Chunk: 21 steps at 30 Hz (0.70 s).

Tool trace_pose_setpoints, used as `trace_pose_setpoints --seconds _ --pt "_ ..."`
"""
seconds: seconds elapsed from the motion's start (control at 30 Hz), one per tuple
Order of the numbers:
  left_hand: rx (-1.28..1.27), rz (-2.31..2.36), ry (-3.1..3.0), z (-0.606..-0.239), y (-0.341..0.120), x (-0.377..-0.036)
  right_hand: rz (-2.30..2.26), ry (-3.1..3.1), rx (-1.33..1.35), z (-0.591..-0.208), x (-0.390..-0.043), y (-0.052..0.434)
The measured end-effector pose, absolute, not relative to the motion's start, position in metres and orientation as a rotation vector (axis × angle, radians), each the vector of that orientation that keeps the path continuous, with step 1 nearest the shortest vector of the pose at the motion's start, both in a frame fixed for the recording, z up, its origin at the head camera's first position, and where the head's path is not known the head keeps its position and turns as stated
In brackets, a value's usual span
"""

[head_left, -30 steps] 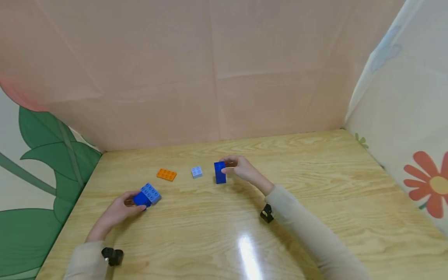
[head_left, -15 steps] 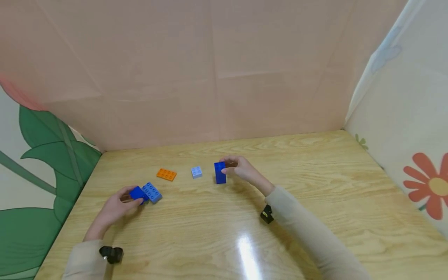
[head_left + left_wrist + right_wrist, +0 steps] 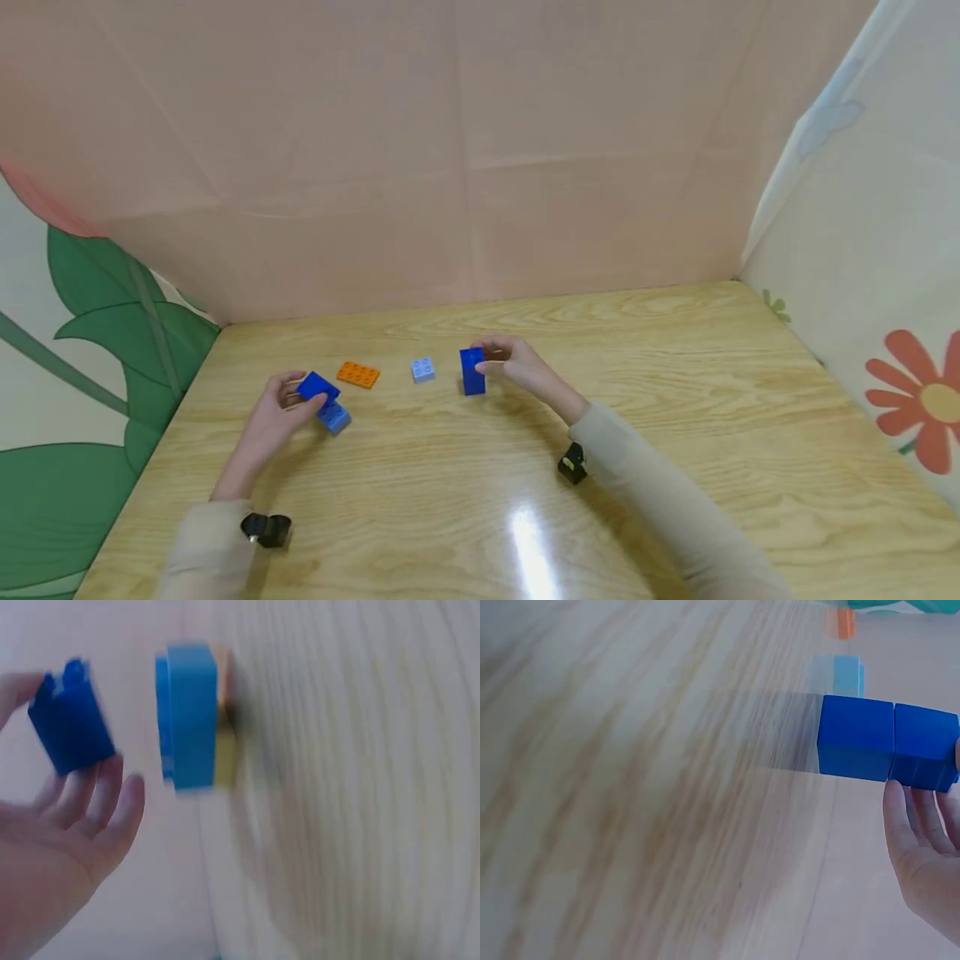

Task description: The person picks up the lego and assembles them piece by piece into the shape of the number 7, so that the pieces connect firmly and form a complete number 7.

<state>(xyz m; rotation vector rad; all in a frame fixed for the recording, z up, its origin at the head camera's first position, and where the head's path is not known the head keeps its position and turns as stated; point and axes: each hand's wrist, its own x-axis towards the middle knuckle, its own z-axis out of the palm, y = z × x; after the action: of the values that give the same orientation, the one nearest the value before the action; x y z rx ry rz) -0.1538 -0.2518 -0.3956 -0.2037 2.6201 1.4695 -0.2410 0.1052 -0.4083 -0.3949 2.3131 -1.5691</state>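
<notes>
A small dark blue brick [image 3: 317, 386] is being held in the left hand [image 3: 272, 414], pinched between thumb and curled fingers [image 3: 112, 796] and lifted just clear of the wooden surface [image 3: 675, 400]; a medium blue plate [image 3: 334, 416] is lying on the surface just beside and below it, apart from the brick in the left wrist view. A tall dark blue stack [image 3: 472, 371] is being steadied upright by the right hand [image 3: 522, 366], its fingers [image 3: 911, 825] curled against the stack's side, the base resting on the surface. Between the two hands, an orange plate [image 3: 357, 374] and a light blue brick [image 3: 423, 369] are lying flat, well apart from each other and from the stack. All pieces are being kept in the far left half of the surface; the near half and the whole right side are being left as open room. The far edge is being closed by a pink backdrop [image 3: 465, 150], the sides by printed sheets. Containers: none to be recorded.
</notes>
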Motion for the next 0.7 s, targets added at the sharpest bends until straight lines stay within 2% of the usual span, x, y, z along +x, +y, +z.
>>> trace_pose_setpoints --seconds 0.43,0.7 --pt "-0.264 1.839 2.497 -0.378 -0.183 -0.179 -1.521 2.311 -0.400 -0.407 -0.242 0.108" --pt "-0.261 1.911 2.489 -0.378 -0.149 -0.193 -1.418 2.437 -0.512 -0.409 -0.244 0.107"
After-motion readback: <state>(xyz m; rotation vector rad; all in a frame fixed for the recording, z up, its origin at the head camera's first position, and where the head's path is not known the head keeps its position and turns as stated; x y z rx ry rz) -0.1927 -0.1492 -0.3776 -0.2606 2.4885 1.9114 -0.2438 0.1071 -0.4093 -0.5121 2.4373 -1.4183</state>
